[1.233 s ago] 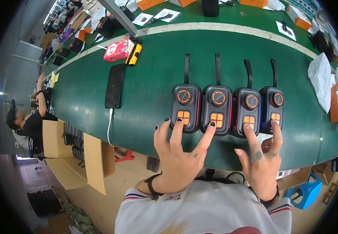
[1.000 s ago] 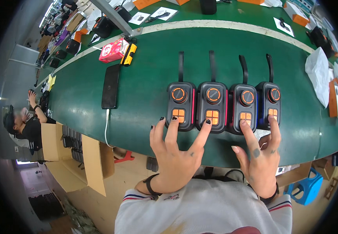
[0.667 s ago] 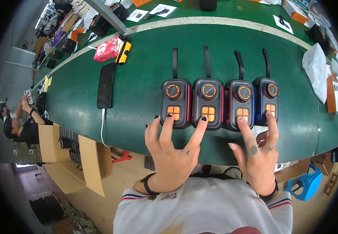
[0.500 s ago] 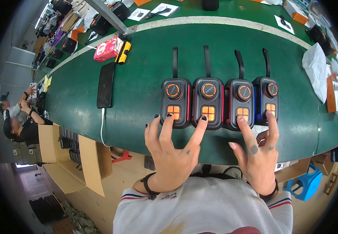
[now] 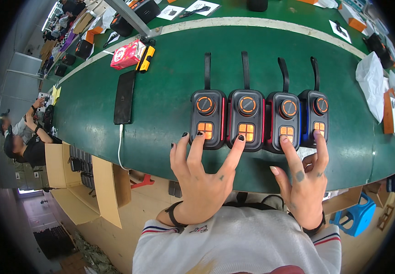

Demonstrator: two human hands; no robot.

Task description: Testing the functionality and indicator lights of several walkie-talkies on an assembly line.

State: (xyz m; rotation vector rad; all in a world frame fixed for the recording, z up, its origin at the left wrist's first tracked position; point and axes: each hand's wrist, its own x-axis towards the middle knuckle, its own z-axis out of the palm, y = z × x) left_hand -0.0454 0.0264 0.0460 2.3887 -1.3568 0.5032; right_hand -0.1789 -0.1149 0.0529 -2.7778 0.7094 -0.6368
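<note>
Several dark grey handheld devices stand in a row on the green table, each with an orange-ringed knob, orange button pads and a black strap loop. My left hand is open, one fingertip at the buttons of the leftmost, red-sided device, another at the second red-sided device. My right hand has its fingers apart, holding nothing. One fingertip rests at the buttons of the third device, another at the rightmost, blue-sided device. My right thumb points up in front of the table edge.
On the green table lie a black phone with a white cable, a pink packet and a yellow-black gadget. A white bag is at right. An open carton and blue stool stand below. Other people are at left.
The devices and both hands sit very slightly further right in the picture. My fingertips stay at the button pads.
</note>
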